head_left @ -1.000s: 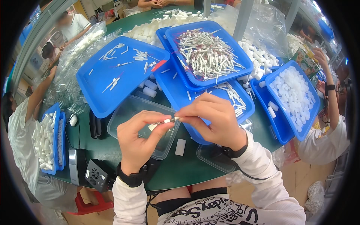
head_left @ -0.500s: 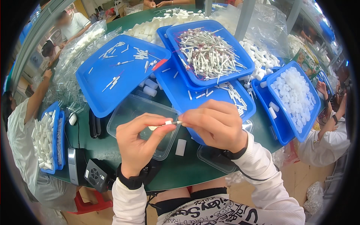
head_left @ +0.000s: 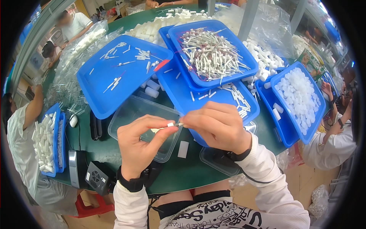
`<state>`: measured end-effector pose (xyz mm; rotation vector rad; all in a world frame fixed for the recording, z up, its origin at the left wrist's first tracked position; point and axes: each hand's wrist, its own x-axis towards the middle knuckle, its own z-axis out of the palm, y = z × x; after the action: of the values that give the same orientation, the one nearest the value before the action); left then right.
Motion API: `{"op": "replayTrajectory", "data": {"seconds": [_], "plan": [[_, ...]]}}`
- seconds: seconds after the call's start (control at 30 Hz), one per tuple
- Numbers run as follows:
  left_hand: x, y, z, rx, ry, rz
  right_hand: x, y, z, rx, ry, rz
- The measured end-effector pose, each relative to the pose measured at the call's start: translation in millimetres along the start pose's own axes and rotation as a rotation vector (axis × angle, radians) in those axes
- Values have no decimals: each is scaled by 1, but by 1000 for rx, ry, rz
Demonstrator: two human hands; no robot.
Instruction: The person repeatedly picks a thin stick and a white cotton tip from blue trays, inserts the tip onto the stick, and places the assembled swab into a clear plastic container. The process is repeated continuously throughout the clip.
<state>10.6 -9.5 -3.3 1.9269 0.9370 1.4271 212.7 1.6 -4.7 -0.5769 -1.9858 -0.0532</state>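
Both hands meet in front of me, above the near part of the table. Between thumb and fingertips my left hand [head_left: 139, 139] pinches a thin stick-like part with a white collar [head_left: 170, 124]. The fingertips of my right hand [head_left: 217, 124] are closed on the other end of that same part, a small pale tip. Below the hands stands a clear plastic box [head_left: 127, 114], partly hidden by my left hand. A white cylinder [head_left: 183, 149] lies on the green table beside the box.
Several blue trays stand around: one with scattered thin parts [head_left: 114, 65], a stacked one heaped with white sticks [head_left: 213, 55], one with translucent caps [head_left: 299, 99] at right, one with white cylinders [head_left: 45, 143] at left. A small black fan-vented device [head_left: 99, 177] stands near the edge. Co-workers sit around.
My hands hold nearly the same pose, with the part shifted very slightly left. At the left, a co-worker's arm has moved.
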Motion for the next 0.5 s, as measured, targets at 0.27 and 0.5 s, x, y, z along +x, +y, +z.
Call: {"op": "replayTrajectory", "data": {"seconds": [0.27,0.5], "plan": [[3,2,-2,54,-37,71,-2,2,-2,94,-59,71],[2,4,-4,41,-54,28,5,-5,-7,202,-113,183]]}}
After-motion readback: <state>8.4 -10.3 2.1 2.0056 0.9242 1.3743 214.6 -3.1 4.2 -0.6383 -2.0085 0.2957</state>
